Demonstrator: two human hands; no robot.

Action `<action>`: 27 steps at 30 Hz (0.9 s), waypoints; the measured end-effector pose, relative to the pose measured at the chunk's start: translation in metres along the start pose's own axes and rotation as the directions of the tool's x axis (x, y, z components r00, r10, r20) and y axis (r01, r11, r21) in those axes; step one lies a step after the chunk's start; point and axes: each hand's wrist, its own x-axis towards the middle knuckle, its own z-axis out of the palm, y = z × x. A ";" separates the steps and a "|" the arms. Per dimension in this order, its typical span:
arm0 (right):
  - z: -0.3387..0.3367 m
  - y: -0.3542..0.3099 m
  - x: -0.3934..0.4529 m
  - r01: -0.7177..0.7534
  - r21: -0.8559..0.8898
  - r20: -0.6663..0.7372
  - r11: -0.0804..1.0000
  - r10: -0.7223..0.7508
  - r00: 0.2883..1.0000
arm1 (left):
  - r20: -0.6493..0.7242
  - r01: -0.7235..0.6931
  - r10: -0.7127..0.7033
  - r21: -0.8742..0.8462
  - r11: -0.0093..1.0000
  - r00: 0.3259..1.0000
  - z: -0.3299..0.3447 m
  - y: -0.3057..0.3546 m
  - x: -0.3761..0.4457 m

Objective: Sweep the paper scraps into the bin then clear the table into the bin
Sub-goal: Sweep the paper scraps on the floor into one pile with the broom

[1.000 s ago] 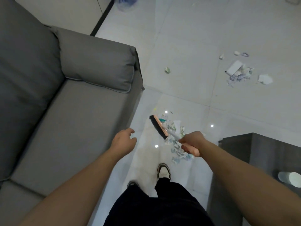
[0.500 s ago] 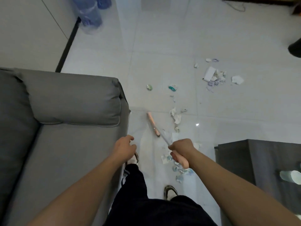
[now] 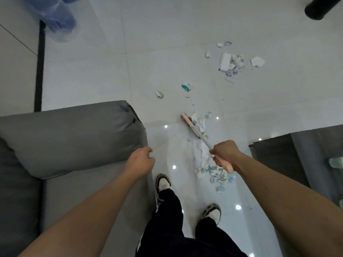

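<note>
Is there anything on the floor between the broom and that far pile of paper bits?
Only bare tile and a few loose scraps lie between the broom head and the far pile. No furniture blocks the way: the sofa stands off to the left and the dark table off to the right.

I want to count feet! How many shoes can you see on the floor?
2. One shoe is near the sofa's edge, below the left hand. The other shoe is farther right and nearer the camera, below the paper scraps.
</note>
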 end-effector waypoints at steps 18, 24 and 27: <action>-0.041 0.200 -0.101 -0.088 0.652 -0.182 0.753 0.268 0.946 | 0.401 -0.563 0.427 0.333 0.756 0.810 0.082 0.202 -0.036; -0.046 0.257 -0.098 -0.194 0.854 -0.071 0.482 0.479 0.875 | 0.562 -0.709 0.462 0.371 0.600 0.686 0.125 0.231 -0.052; -0.032 0.248 -0.089 -0.212 0.941 0.051 0.264 0.507 0.861 | 0.592 -0.737 0.464 0.386 0.555 0.659 0.127 0.243 -0.038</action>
